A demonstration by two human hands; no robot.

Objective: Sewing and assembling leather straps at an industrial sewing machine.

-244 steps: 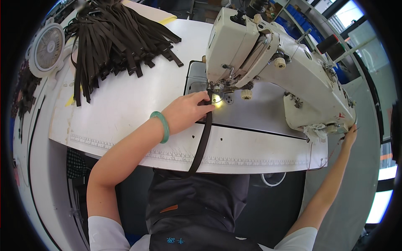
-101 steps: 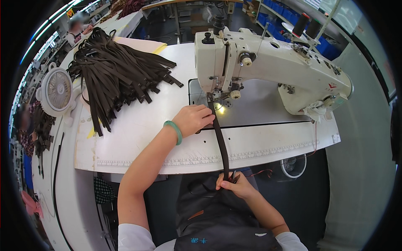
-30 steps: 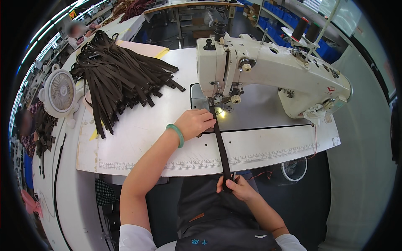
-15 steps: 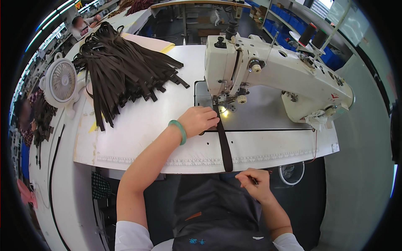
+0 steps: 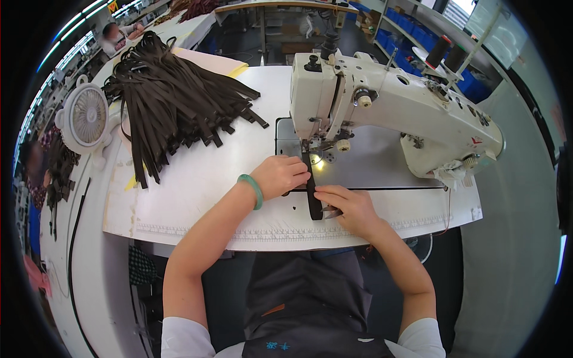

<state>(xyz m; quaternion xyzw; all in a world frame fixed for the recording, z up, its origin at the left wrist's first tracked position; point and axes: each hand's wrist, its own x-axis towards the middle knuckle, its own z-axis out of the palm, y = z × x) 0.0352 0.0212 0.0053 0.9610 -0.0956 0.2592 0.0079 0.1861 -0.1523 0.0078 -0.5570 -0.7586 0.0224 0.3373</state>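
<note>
A narrow dark strap (image 5: 313, 200) runs from under the presser foot (image 5: 305, 145) of a white sewing machine (image 5: 382, 98) toward me. My left hand (image 5: 282, 176), with a green bangle on its wrist, pinches the strap's left edge just short of the foot. From the right, my right hand (image 5: 348, 209) rests on the table with its fingertips against the strap. Small metal thread snips (image 5: 332, 211) stick out of that hand, their blades pointing at the strap's near end. A lamp lights the needle area; the stitching itself is too small to make out.
A large heap of dark straps (image 5: 179, 95) lies on the white tabletop (image 5: 239, 209) at the left. Beside it stands a small white fan (image 5: 88, 116). A ruler strip follows the near table edge. Thread cones (image 5: 439, 51) stand behind the machine, and a person sits far left.
My right hand has come up from below the table edge to the strap. The strap's near end has drawn away from me, toward the machine. My left hand has barely moved.
</note>
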